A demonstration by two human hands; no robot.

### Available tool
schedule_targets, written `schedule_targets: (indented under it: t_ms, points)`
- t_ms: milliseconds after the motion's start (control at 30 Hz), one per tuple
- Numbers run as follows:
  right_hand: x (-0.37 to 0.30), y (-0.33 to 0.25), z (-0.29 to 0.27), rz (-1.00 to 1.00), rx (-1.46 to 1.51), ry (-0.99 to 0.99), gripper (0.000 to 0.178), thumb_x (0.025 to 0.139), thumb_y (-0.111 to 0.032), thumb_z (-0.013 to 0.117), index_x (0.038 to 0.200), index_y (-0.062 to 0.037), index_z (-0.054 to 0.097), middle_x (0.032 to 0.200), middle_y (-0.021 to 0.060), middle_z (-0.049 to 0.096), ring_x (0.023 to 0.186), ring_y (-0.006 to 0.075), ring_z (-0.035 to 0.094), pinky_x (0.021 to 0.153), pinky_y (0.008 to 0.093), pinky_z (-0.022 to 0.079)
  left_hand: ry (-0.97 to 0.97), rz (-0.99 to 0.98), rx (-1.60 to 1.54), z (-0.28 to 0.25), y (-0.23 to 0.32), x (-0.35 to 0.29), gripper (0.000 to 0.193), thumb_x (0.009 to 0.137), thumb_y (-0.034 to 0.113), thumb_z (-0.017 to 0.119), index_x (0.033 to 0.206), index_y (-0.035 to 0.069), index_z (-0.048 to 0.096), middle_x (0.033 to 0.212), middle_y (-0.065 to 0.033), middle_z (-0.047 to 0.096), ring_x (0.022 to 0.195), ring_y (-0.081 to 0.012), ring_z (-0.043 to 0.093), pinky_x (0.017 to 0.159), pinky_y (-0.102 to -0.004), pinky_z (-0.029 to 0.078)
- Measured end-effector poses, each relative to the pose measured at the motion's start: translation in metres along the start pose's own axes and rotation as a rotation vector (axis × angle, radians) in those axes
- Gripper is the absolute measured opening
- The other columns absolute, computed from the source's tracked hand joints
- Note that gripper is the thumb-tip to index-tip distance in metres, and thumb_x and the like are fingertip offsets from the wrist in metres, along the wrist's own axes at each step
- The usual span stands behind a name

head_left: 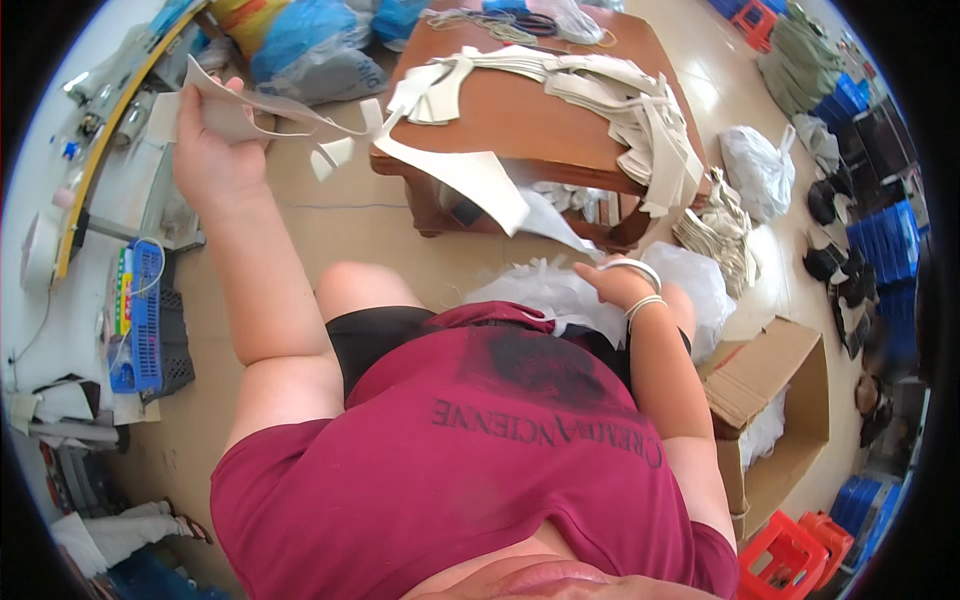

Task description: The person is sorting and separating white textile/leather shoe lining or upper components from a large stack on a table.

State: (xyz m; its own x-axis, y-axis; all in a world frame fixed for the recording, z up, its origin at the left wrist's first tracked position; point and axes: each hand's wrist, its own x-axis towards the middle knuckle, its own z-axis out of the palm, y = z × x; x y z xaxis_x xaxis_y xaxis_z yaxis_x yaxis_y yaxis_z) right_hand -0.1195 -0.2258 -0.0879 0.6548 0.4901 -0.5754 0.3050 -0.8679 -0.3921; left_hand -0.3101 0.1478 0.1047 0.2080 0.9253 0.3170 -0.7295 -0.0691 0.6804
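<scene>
The person sits before a brown wooden counter (510, 112) that stands toward twelve and one o'clock. Out at ten o'clock, the left hand (217, 165) is raised, its grip clamped on a thin cream sheet (265, 105), thumb and fingers pinching it near its outer end. The sheet reaches toward the counter's near left corner, and a small cream scrap (332, 157) shows just below it.

Nearer the middle, toward three o'clock, the right hand (620, 285) is low by the thigh, with a white bangle and a cord at the wrist. Its fingertips are at the tip of a narrow pale strip (560, 228); whether that grip is closed on the strip, one cannot tell. Between the hands, toward twelve o'clock, a broad cream panel (460, 180) slants in front of the counter's near edge; what supports it is unclear.

On the counter, fanned stacks of cream cut pieces (600, 90) curve from its left side round to its right edge, where some overhang. Pale cord (480, 25) lies at its far side. A cream pile (722, 238) and a tied white bag (760, 175) sit on the floor at two o'clock, an open cardboard box (800, 430) at four, and a blue basket (143, 320) at nine.
</scene>
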Motion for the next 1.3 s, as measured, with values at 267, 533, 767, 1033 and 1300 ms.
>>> schedule_targets:
  t_ms: [267,533,767,1033,1300]
  points:
    - [0.024,0.011,0.002,0.192,0.021,0.02,0.065,0.085,-0.06,0.05,0.088,0.0008,0.071,0.073,0.0113,0.068,0.067,0.024,0.065,0.069,0.037,0.048,-0.008,-0.042,-0.061,0.004,0.023,0.006,0.022,0.097,0.019,0.048,0.112,0.005,0.057,0.104,-0.0068,0.064,0.094,-0.0219,0.061,0.069,-0.0347,0.047]
    - [0.01,0.005,-0.004,0.088,0.044,-0.048,0.059,0.087,-0.055,0.053,0.092,0.0003,0.071,0.082,0.0104,0.07,0.08,0.0219,0.066,0.076,0.0361,0.047,-0.275,-0.079,-0.372,-0.029,0.069,0.016,0.026,0.099,0.019,0.043,0.117,0.004,0.054,0.11,-0.0085,0.065,0.092,-0.0217,0.064,0.057,-0.0274,0.051]
    - [-0.012,-0.024,0.017,-0.608,0.904,-0.238,0.047,0.088,-0.036,0.065,0.112,0.0046,0.066,0.111,0.0168,0.067,0.106,0.0232,0.062,0.092,0.0328,0.046,-0.442,-0.586,-0.367,0.023,-0.002,-0.043,0.028,0.099,0.021,0.048,0.122,0.006,0.054,0.115,-0.0065,0.064,0.097,-0.0203,0.065,0.059,-0.026,0.057]
    - [-0.008,-0.056,0.034,-0.864,1.433,-0.537,0.038,0.068,-0.029,0.087,0.088,-0.0071,0.065,0.134,0.0127,0.053,0.128,0.0279,0.047,0.107,0.0449,0.034,-0.513,-0.831,-0.314,0.09,-0.04,-0.117,0.025,0.1,0.023,0.048,0.118,0.007,0.055,0.107,-0.0044,0.065,0.089,-0.0169,0.067,0.061,-0.0261,0.06]
    - [-0.001,-0.051,0.047,-0.637,1.426,-0.257,0.029,0.074,-0.008,0.081,0.068,-0.0096,0.052,0.085,0.0029,0.064,0.078,0.0116,0.056,0.071,0.0286,0.046,-0.412,-0.888,-0.255,0.093,-0.094,-0.113,0.026,0.101,0.022,0.047,0.118,0.005,0.054,0.109,-0.0063,0.065,0.09,-0.0174,0.066,0.064,-0.0261,0.06]
